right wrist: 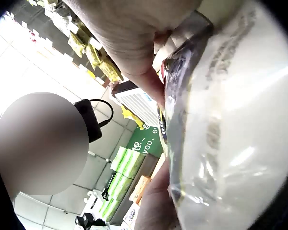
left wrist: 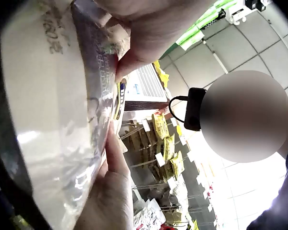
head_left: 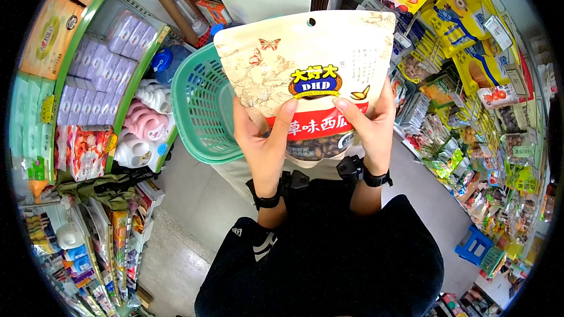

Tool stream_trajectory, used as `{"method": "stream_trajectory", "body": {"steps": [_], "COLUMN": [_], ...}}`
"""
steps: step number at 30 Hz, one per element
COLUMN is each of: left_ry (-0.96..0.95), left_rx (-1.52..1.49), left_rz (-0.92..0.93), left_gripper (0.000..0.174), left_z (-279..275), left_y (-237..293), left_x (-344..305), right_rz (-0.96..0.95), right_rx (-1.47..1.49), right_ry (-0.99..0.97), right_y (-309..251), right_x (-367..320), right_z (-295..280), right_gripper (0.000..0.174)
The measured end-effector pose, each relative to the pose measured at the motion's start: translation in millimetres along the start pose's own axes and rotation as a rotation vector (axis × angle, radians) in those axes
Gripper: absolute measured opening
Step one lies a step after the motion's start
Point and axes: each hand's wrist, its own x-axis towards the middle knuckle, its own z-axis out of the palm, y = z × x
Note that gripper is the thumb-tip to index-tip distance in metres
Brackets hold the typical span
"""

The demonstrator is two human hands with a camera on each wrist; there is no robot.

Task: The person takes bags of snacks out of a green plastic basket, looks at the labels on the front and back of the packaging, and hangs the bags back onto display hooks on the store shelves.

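A cream and red bag of watermelon seeds (head_left: 305, 53) faces up in front of the chest, dark seeds showing through its lower window. My left hand (head_left: 261, 147) grips its left side, thumb pressed on the front. On the opposite side, my right hand (head_left: 371, 132) holds it the same way, its thumb near the printed logo. Both wrist views show the pale, shiny back of the bag (left wrist: 48, 124) close up, with fingers behind it. Each hand's fingers are mostly hidden by the bag in the head view.
Behind the bag at left stands a green plastic basket (head_left: 197, 100). Shelves with purple tissue packs (head_left: 97, 76) line the left side. Hanging snack packets (head_left: 464, 41) crowd the right rack, and a blue stool (head_left: 473, 245) stands on the floor at lower right.
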Motion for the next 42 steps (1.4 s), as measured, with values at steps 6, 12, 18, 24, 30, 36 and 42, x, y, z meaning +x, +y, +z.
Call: {"method": "stream_trajectory", "body": {"steps": [6, 12, 18, 24, 30, 36, 42], "left_ry": [0.104, 0.198, -0.134, -0.234, -0.283, -0.145, -0.145], "left_rx": [-0.031, -0.076, -0.038, -0.088, 0.002, 0.095, 0.132], "left_rz": [0.011, 0.034, -0.161, -0.242, -0.247, -0.337, -0.302], "left_gripper": [0.046, 0.048, 0.056, 0.046, 0.036, 0.037, 0.039], "left_z": [-7, -7, -20, -12, -18, -16, -18], "left_y": [-10, -10, -14, -10, -17, -28, -38], "left_x": [1, 7, 5, 3, 0, 9, 11], "right_rz": [0.077, 0.193, 0.122, -0.021, 0.034, 0.191, 0.245], "right_rx": [0.013, -0.206, -0.068, -0.049, 0.015, -0.061, -0.063], "right_ry": [-0.151, -0.287, -0.038, 0.111, 0.154, 0.131, 0.065], "right_y": [8, 10, 6, 4, 8, 29, 22], "right_x": [3, 0, 0, 0, 0, 12, 14], "right_z": [-24, -28, -20, -16, -11, -14, -17], "right_gripper": [0.069, 0.042, 0.034, 0.033, 0.033, 0.049, 0.058]}}
